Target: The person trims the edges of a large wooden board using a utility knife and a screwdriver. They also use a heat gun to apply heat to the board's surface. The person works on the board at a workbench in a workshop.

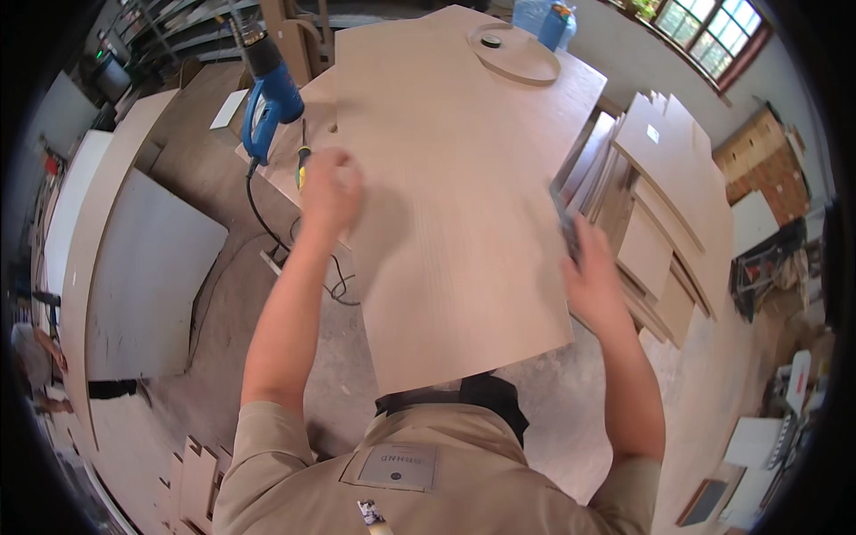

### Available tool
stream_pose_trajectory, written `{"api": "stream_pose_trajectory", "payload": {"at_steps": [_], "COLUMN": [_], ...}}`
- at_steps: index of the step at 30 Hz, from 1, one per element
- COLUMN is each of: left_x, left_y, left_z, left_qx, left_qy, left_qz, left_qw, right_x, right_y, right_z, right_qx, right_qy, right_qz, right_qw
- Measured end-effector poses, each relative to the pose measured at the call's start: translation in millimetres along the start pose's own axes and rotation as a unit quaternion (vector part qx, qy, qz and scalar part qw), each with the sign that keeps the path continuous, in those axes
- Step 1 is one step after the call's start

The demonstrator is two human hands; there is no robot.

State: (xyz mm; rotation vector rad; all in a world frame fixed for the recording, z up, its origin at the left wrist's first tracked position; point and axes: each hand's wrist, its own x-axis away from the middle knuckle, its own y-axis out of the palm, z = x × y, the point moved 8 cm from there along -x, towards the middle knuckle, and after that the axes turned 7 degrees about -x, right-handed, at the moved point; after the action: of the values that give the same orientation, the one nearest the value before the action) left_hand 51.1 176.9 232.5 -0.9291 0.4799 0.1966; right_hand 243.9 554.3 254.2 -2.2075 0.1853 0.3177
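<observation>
A large light-brown wooden board (455, 223) lies on a workbench in front of me. My left hand (330, 187) rests on the board's left edge, fingers curled, blurred by motion. My right hand (588, 267) is at the board's right edge and grips a small dark grey tool or block (563, 227) against that edge. Just beyond my left hand lies a screwdriver (303, 160) with a yellow and black handle. A blue heat gun (267, 98) stands on the bench behind it, its black cord (267, 223) hanging down to the floor.
A round wooden disc (517, 53) with a small dark roll lies at the far end of the bench. Stacks of cut boards (660, 196) lean to the right. A large pale panel (147, 276) lies on the floor at left. A blue container (551, 22) stands behind.
</observation>
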Motion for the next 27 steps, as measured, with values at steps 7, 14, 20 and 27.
{"api": "stream_pose_trajectory", "payload": {"at_steps": [7,14,20,27], "left_x": [-16.9,-39.4,-39.4,-26.7], "left_y": [-3.3,28.3,34.8,1.9], "left_z": [-86.1,-125.2,-143.0,-88.8], "left_qx": [-0.249,-0.311,-0.318,-0.315], "left_qy": [-0.179,-0.092,-0.121,0.001], "left_qz": [-0.132,-0.163,-0.151,0.018], "left_qw": [0.943,0.932,0.928,0.949], "right_x": [-120.8,-123.8,-119.7,1.8], "right_y": [151.8,172.5,159.4,16.3], "right_z": [-73.1,-79.0,-57.8,-40.6], "right_qx": [0.109,0.186,-0.014,-0.107], "right_qy": [0.097,0.109,0.178,-0.006], "right_qz": [-0.114,-0.078,-0.055,0.165], "right_qw": [0.983,0.973,0.982,0.98]}}
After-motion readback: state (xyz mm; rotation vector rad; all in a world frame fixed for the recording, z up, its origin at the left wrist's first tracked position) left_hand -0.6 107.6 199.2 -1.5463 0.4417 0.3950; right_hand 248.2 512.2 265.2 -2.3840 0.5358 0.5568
